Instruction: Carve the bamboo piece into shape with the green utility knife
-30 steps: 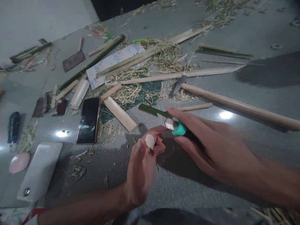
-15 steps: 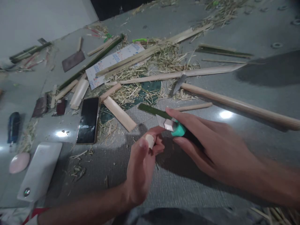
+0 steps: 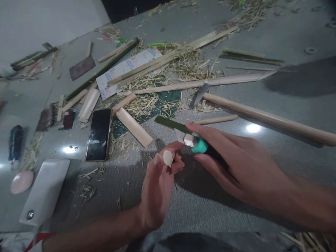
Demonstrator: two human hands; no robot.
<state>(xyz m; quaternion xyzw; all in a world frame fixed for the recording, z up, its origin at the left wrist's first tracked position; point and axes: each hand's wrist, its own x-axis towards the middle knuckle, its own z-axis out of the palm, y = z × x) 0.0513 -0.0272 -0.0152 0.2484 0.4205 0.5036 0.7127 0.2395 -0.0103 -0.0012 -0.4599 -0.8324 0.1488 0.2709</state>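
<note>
Left hand (image 3: 157, 185) is pinching a small pale bamboo piece (image 3: 167, 158) between its fingertips, just above the grey tabletop (image 3: 210, 210). Right hand (image 3: 236, 168) is wrapped around a teal-handled knife (image 3: 195, 142), whose blade looks like it's just beside the piece, though it's a bit blurry.

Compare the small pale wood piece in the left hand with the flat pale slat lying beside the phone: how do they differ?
The small wood piece is short and stubby; the flat slat is long and flat. The small wood piece is pinched in the left hand, close to the knife held by the right hand; the flat slat lies untouched on the floor next to the phone, among shavings. Both are pale, bare wood.
</note>
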